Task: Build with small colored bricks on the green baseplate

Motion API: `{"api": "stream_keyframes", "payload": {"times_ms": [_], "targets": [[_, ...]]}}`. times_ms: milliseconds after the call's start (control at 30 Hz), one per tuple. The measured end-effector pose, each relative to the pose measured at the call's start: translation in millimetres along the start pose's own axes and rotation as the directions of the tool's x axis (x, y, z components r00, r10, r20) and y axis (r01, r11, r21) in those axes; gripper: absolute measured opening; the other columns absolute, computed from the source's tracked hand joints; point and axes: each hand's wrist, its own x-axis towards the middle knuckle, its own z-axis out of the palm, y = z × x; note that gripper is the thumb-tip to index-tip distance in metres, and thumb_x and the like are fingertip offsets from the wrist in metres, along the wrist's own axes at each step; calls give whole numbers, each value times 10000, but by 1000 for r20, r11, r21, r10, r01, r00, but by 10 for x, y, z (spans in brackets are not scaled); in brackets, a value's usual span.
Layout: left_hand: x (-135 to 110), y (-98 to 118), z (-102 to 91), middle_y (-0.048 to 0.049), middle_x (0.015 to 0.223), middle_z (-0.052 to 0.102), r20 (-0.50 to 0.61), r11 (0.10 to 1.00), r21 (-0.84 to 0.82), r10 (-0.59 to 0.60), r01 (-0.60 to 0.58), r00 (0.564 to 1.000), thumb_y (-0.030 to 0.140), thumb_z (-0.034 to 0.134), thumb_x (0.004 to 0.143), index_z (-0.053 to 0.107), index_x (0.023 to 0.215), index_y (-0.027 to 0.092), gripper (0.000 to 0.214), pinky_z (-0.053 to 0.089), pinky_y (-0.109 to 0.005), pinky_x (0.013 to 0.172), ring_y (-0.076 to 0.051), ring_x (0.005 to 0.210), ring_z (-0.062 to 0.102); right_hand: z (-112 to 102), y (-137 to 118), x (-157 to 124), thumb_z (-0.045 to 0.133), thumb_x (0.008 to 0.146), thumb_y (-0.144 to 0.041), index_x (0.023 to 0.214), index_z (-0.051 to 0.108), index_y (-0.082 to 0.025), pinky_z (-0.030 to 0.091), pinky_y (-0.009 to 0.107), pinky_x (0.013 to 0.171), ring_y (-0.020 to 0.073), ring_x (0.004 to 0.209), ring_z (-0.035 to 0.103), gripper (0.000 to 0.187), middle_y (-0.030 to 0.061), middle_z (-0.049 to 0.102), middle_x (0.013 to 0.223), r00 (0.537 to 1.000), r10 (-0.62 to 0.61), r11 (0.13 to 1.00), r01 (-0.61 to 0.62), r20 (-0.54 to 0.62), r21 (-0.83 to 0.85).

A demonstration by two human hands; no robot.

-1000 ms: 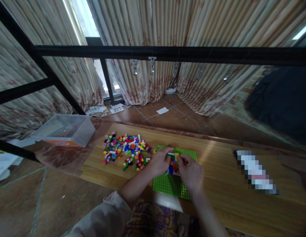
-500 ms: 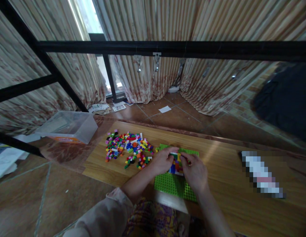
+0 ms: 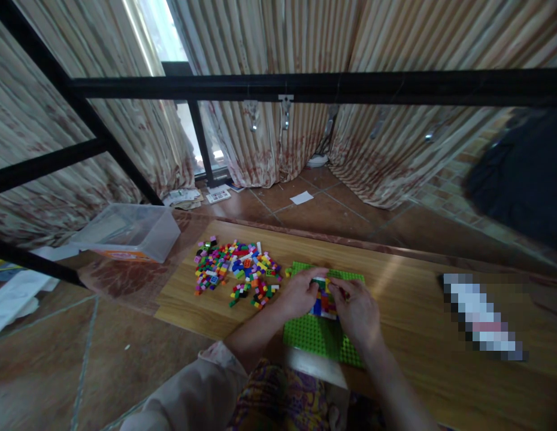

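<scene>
A green studded baseplate [image 3: 308,336] lies on the wooden board in front of me. On it sits a small build of toy bricks [image 3: 322,304] in blue, red, orange, yellow, green and white. My left hand [image 3: 300,293] grips the build's left and far side, thumb bent against it. From the right, my right hand [image 3: 358,308] has its fingers curled and closed at the build's far right edge. Its fingertips cover that corner, so any single brick between them is hidden. Left of the baseplate spreads a pile of loose toy bricks [image 3: 236,264].
A clear plastic box [image 3: 159,239] stands at the wooden board's [image 3: 408,311] left. A pixelated object [image 3: 483,317] lies on the right. Beyond are a black metal bar [image 3: 350,88], curtains [image 3: 282,143] and a paper sheet [image 3: 302,197] on the floor. Something dark [image 3: 525,173] fills the far right.
The whole view has shifted slightly, with things appearing a little further right. Both hands stay at the brick build, with hardly any visible movement of the fingers.
</scene>
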Motion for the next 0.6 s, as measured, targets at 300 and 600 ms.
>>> {"api": "stream_keyframes", "payload": {"times_ms": [300, 600], "targets": [[-14, 111, -35, -59, 1249, 615, 15, 999, -4, -38, 38, 999, 67, 432, 788, 561, 1243, 170, 483, 420, -346, 1042, -176, 1164, 550, -11, -26, 16, 469, 881, -348, 1005, 723, -220, 451, 330, 771, 205, 820, 599, 310, 76, 644, 866, 999, -13, 994, 16, 33, -108], [4, 102, 20, -33, 1125, 677, -17, 997, -74, -38, 37, 999, 115, 560, 748, 563, 1226, 202, 485, 485, -336, 961, -184, 1048, 616, -76, 25, 154, 553, 791, -414, 919, 745, -246, 472, 284, 668, 169, 720, 640, 285, 36, 706, 848, 985, 104, 989, -117, 136, 91]]}}
